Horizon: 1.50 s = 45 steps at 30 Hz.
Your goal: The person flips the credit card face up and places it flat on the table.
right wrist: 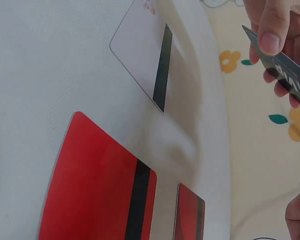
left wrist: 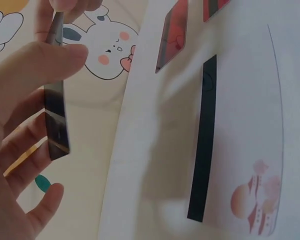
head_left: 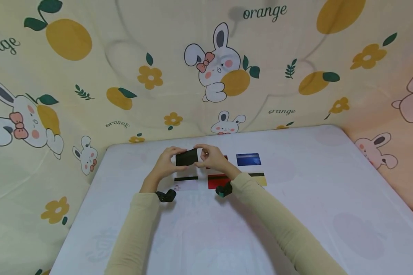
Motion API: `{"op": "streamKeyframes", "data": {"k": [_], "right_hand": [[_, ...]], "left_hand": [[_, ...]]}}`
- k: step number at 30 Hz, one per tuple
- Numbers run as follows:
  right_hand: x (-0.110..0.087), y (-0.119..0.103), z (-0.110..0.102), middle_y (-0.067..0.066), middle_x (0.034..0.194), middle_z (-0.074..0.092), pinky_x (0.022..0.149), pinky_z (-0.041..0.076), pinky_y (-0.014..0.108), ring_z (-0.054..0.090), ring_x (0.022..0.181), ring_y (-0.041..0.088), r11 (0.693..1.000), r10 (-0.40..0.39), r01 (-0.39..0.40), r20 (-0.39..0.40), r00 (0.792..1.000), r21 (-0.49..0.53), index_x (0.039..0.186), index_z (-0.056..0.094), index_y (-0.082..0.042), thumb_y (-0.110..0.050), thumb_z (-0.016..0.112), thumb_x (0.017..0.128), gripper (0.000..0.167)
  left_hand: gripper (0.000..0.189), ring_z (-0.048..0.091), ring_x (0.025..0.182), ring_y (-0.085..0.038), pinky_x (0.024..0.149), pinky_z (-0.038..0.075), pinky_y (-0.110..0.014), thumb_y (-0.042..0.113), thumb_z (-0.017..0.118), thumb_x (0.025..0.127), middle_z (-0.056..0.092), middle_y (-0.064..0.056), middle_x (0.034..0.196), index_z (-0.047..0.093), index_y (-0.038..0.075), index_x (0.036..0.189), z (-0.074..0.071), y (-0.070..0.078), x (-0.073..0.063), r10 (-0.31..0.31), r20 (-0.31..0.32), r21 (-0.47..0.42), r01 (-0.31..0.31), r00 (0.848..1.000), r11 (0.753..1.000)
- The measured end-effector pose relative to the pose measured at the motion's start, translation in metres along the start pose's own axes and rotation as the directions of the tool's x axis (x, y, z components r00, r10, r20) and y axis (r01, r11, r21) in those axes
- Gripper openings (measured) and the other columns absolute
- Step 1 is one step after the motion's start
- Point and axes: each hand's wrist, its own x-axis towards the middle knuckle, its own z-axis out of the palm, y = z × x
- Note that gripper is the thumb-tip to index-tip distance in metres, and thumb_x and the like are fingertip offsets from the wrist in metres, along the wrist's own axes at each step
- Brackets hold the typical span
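Note:
A black card point(head_left: 186, 157) is held up above the table between both hands. My left hand point(head_left: 165, 162) grips its left side; in the left wrist view the thumb lies across the near face of the card point(left wrist: 56, 105), with the other fingers behind. My right hand point(head_left: 215, 158) pinches the card's right end between thumb and a finger. Pale lettering shows on the card point(right wrist: 285, 75) in the right wrist view. Beneath the hands lies a white card point(head_left: 186, 185) with a black stripe and pink figures.
A red striped card point(head_left: 216, 181) lies right of the white one. Behind it, another red card point(left wrist: 173, 35) is partly hidden by my right hand in the head view. Farther right are a blue card point(head_left: 248, 159) and a yellow striped card point(head_left: 259, 179). A patterned cloth point(head_left: 192, 114) hangs behind.

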Motion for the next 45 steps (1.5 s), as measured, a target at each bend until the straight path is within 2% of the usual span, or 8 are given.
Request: {"op": "streamKeyframes", "data": {"k": [4, 11, 18, 23, 32, 37, 45], "right_hand": [[-0.001, -0.002, -0.001, -0.003, 0.068, 0.046, 0.049, 0.036, 0.02, 0.043, 0.06, 0.01, 0.999, 0.009, -0.008, -0.015, 1.0, 0.049, 0.133, 0.055, -0.006, -0.011, 0.079, 0.077, 0.062], [-0.004, -0.003, -0.001, -0.003, 0.067, 0.045, 0.048, 0.035, 0.019, 0.041, 0.057, 0.009, 0.993, 0.004, -0.001, -0.031, 1.0, 0.115, 0.133, 0.056, -0.007, -0.009, 0.079, 0.077, 0.06], [-0.006, -0.003, 0.0, -0.004, 0.067, 0.046, 0.048, 0.035, 0.02, 0.042, 0.057, 0.008, 0.992, -0.009, 0.012, -0.031, 0.999, 0.126, 0.132, 0.057, -0.009, -0.007, 0.078, 0.077, 0.059], [-0.012, -0.016, -0.003, -0.002, 0.067, 0.045, 0.048, 0.034, 0.019, 0.041, 0.057, 0.008, 0.988, -0.033, 0.037, -0.029, 0.999, 0.149, 0.13, 0.057, -0.004, -0.004, 0.077, 0.077, 0.057], [-0.007, -0.009, 0.001, -0.005, 0.065, 0.046, 0.047, 0.037, 0.02, 0.041, 0.054, 0.007, 0.984, -0.071, 0.077, -0.041, 0.997, 0.161, 0.132, 0.056, -0.004, -0.005, 0.078, 0.077, 0.059], [-0.006, -0.006, 0.002, -0.005, 0.066, 0.048, 0.049, 0.036, 0.019, 0.042, 0.056, 0.007, 0.983, -0.04, 0.047, -0.045, 0.998, 0.177, 0.133, 0.055, -0.006, -0.008, 0.077, 0.079, 0.058], [-0.01, -0.002, 0.003, -0.006, 0.069, 0.053, 0.051, 0.03, 0.022, 0.04, 0.059, 0.01, 0.983, 0.049, -0.038, -0.054, 0.997, 0.178, 0.127, 0.059, -0.004, -0.018, 0.069, 0.088, 0.042]], "left_hand": [[0.06, 0.051, 0.118, -0.031, 0.101, 0.041, -0.057, 0.017, 0.083, 0.073, 0.06, -0.013, 0.128, 0.06, 0.011, 0.128, 0.0, 0.0, 0.0, 0.006, 0.002, -0.014, -0.006, 1.0, 1.0], [0.06, 0.052, 0.117, -0.03, 0.104, 0.04, -0.057, 0.019, 0.083, 0.074, 0.06, -0.012, 0.127, 0.059, 0.012, 0.128, 0.001, -0.001, 0.0, -0.014, 0.001, -0.056, 0.014, 1.0, 0.998], [0.061, 0.055, 0.113, -0.03, 0.1, 0.042, -0.054, 0.016, 0.083, 0.073, 0.061, -0.013, 0.125, 0.058, 0.009, 0.128, 0.004, 0.001, -0.002, 0.012, -0.003, -0.026, -0.012, 1.0, 1.0], [0.061, 0.053, 0.115, -0.031, 0.1, 0.04, -0.056, 0.014, 0.082, 0.074, 0.06, -0.014, 0.128, 0.057, 0.01, 0.13, 0.006, 0.003, -0.003, 0.004, 0.006, -0.042, -0.004, 1.0, 0.999], [0.062, 0.052, 0.12, -0.036, 0.106, 0.038, -0.059, 0.015, 0.08, 0.077, 0.057, -0.018, 0.129, 0.054, 0.01, 0.134, 0.006, 0.005, -0.004, 0.024, -0.009, -0.096, -0.025, 1.0, 0.995], [0.062, 0.054, 0.12, -0.032, 0.109, 0.038, -0.057, 0.017, 0.08, 0.078, 0.058, -0.015, 0.127, 0.054, 0.01, 0.134, 0.006, 0.005, -0.004, 0.033, -0.029, -0.12, -0.036, 0.999, 0.992], [0.063, 0.053, 0.127, -0.031, 0.114, 0.035, -0.052, 0.016, 0.078, 0.08, 0.059, -0.014, 0.132, 0.051, 0.01, 0.136, 0.005, 0.004, -0.005, 0.021, -0.023, -0.189, -0.025, 1.0, 0.982]]}}
